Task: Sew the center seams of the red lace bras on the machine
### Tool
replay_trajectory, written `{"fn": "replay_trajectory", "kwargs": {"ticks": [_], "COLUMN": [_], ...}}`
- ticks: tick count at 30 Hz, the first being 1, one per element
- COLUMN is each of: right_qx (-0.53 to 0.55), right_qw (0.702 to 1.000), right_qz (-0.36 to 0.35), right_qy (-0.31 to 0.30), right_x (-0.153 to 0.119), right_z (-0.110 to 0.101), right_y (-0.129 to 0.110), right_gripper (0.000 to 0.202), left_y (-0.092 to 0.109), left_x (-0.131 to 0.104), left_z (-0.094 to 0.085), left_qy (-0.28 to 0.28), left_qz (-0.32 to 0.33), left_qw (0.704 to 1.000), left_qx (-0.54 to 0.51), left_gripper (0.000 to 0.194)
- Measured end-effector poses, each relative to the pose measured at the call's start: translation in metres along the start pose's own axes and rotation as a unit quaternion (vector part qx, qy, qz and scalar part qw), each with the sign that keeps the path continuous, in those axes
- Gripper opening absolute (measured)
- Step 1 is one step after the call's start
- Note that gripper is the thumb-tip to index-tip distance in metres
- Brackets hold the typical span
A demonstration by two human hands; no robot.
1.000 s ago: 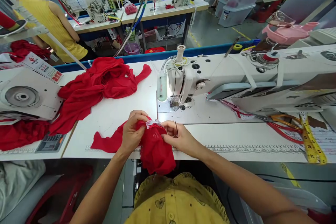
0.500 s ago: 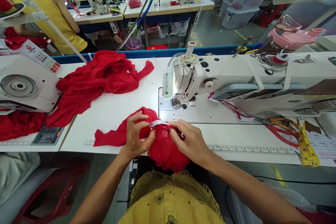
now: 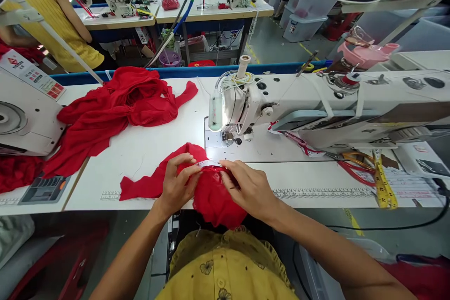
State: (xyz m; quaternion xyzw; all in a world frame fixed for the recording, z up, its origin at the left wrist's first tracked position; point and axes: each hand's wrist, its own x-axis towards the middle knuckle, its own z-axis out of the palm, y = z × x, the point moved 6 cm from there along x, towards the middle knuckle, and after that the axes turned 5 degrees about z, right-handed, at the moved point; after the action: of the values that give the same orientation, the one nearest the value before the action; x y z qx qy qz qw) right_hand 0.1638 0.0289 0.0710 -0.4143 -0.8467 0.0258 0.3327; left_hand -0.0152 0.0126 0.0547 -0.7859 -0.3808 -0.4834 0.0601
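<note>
A piece of red fabric (image 3: 216, 199) hangs over the table's front edge, with one part spread to the left on the tabletop. Along its upper edge runs a white strip (image 3: 208, 163), maybe a label or tape. My left hand (image 3: 177, 180) pinches the cloth at the strip's left end. At the right end, the fingers of my right hand (image 3: 248, 187) are closed on the same cloth. Just beyond my hands is the needle area of a white sewing machine (image 3: 239, 103). What lies under my fingertips is hidden.
A heap of red garments (image 3: 130, 98) lies at the back left, against another machine (image 3: 28, 112). Scissors (image 3: 358, 159) and a yellow measuring tape (image 3: 385, 183) are at the right. A printed ruler (image 3: 323, 193) follows the front edge. A person in yellow (image 3: 59, 18) sits beyond.
My left fingers, more spread before, have closed in on the cloth by the white strip. The view has shifted slightly to the right.
</note>
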Motion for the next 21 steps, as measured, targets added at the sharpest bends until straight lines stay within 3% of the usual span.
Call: {"fn": "replay_trajectory", "kwargs": {"ticks": [10,21], "right_qx": [-0.062,-0.088], "right_qw": [0.988,0.978], "right_qz": [-0.128,-0.176], "right_qy": [0.065,0.07], "right_x": [-0.01,-0.014], "right_z": [-0.011,-0.017], "right_y": [-0.001,-0.007], "right_gripper": [0.023,0.028], "left_y": [0.024,0.024], "left_x": [-0.001,-0.001], "left_z": [-0.012,-0.002], "left_qy": [-0.045,-0.038], "left_qz": [0.114,0.06], "left_qw": [0.992,0.996], "left_qx": [0.035,0.047], "left_gripper": [0.014,0.022]}}
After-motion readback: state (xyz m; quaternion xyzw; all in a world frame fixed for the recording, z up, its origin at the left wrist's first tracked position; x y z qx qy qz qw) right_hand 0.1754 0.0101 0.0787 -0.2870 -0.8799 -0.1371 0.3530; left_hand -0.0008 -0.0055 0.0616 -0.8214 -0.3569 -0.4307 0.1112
